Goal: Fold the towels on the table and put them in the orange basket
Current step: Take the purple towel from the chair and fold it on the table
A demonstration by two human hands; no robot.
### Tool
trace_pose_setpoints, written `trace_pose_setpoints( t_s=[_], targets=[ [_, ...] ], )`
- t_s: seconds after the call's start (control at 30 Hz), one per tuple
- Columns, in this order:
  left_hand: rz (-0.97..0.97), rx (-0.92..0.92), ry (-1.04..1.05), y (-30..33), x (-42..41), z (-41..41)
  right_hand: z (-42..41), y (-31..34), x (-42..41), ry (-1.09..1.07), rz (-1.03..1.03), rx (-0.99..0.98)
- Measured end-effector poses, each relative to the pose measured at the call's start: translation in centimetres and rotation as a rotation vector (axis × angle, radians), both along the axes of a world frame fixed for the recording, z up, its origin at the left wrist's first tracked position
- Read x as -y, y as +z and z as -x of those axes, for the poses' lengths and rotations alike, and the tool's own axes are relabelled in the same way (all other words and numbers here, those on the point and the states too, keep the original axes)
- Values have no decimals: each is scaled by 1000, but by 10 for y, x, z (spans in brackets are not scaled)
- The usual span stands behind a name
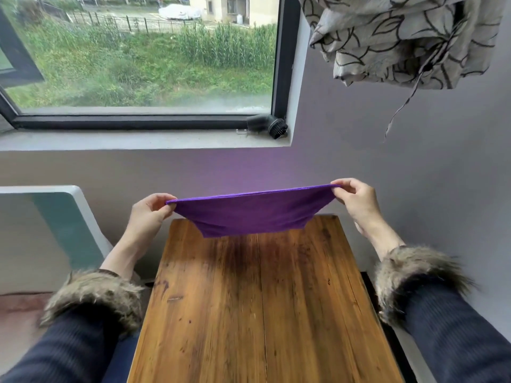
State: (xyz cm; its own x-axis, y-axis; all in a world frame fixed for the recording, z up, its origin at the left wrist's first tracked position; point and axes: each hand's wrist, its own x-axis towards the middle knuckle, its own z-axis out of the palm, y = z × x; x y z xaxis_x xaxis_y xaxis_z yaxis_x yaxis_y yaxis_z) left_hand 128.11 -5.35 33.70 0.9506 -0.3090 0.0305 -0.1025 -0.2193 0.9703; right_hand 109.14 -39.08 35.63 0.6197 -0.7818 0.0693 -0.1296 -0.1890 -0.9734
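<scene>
A purple towel (253, 212) hangs stretched in the air above the far end of the wooden table (257, 299). My left hand (150, 214) pinches its upper left corner. My right hand (355, 199) pinches its upper right corner, a little higher. The towel's top edge runs taut between the hands and its lower edge hangs just above the tabletop. No orange basket is in view.
A white and teal chair (69, 217) stands left of the table. A grey wall lies behind, with a window sill holding a black brush attachment (268, 125). A patterned curtain (401, 37) hangs bunched at the upper right.
</scene>
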Motion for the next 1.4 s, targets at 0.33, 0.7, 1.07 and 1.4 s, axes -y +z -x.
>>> trace_pose_setpoints(
  t_s=[0.33,0.7,1.07,1.4],
  targets=[
    [-357,-481,-185,-132,-74,111,128,-137,-61,190,-85,-672],
    [-284,-799,-221,-176,-97,169,175,-183,-92,117,-595,-649],
    [-288,-589,-69,-208,-49,100,120,-223,-58,-26,-519,-489],
    [-333,-543,50,-264,-14,70,83,-291,-31,-88,-397,-582]
  ],
)
